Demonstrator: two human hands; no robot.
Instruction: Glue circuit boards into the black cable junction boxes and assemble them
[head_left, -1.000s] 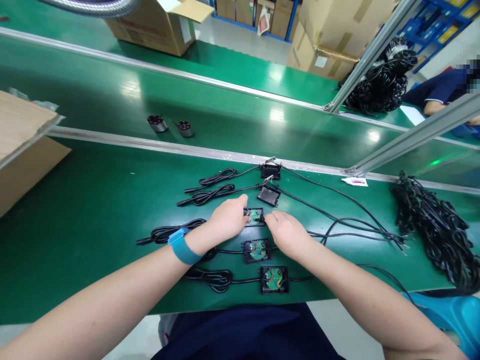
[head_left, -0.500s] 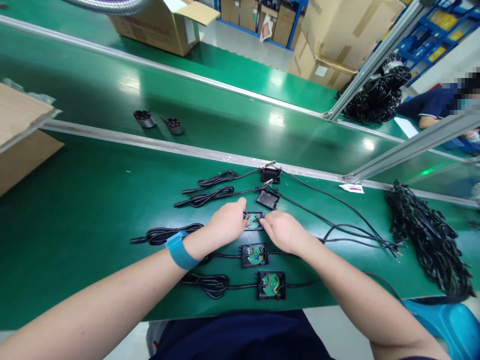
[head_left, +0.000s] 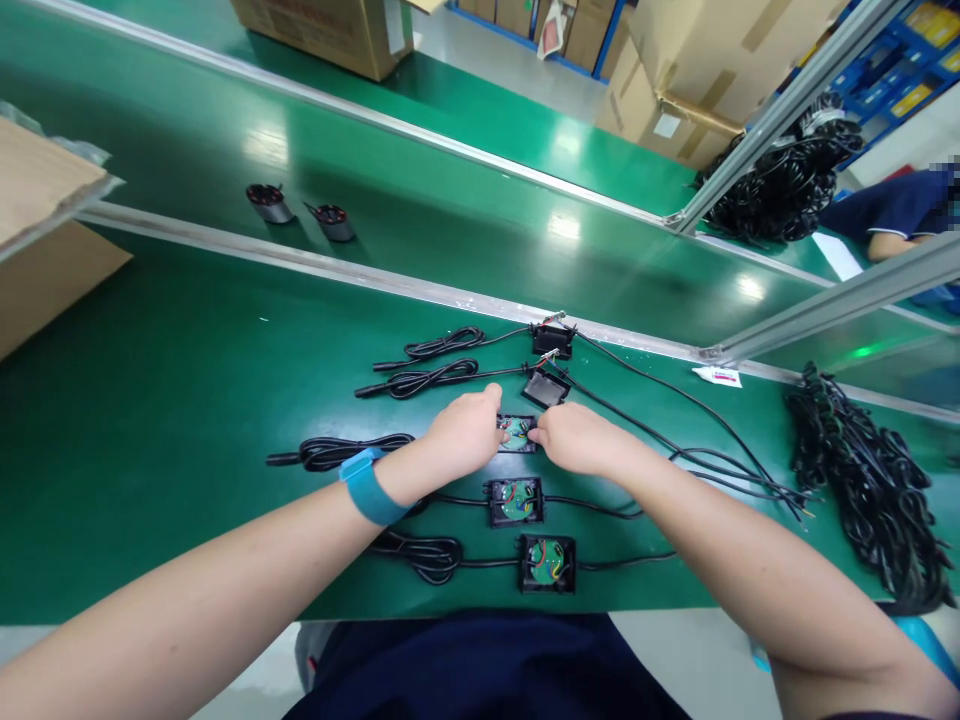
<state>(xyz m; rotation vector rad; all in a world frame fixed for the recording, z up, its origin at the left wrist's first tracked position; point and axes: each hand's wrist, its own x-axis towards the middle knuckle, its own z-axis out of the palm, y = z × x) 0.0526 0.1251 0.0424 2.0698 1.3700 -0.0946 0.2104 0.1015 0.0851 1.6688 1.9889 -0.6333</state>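
Observation:
My left hand (head_left: 463, 432), with a blue band at the wrist, and my right hand (head_left: 576, 438) both pinch a small open black box (head_left: 517, 432) with a green circuit board inside, on the green bench. Two more open boxes with green boards, one (head_left: 515, 500) nearer me and one (head_left: 548, 562) nearest, lie just below my hands, each with black cables running out both sides. Beyond my hands lie two further black boxes, one (head_left: 545, 387) close and one (head_left: 553, 340) by the rail, with coiled leads to their left.
A heap of black cables (head_left: 862, 470) lies at the right. A white tube (head_left: 718, 376) rests by the metal rail. Two small round parts (head_left: 300, 212) sit on the conveyor belt. Cardboard boxes stand at the left (head_left: 45, 240) and behind. Another person's arm (head_left: 892, 242) shows far right.
Both hands stay on the same small box, fingers shifting slightly. The two round parts on the belt have drifted left. My view has tilted a little.

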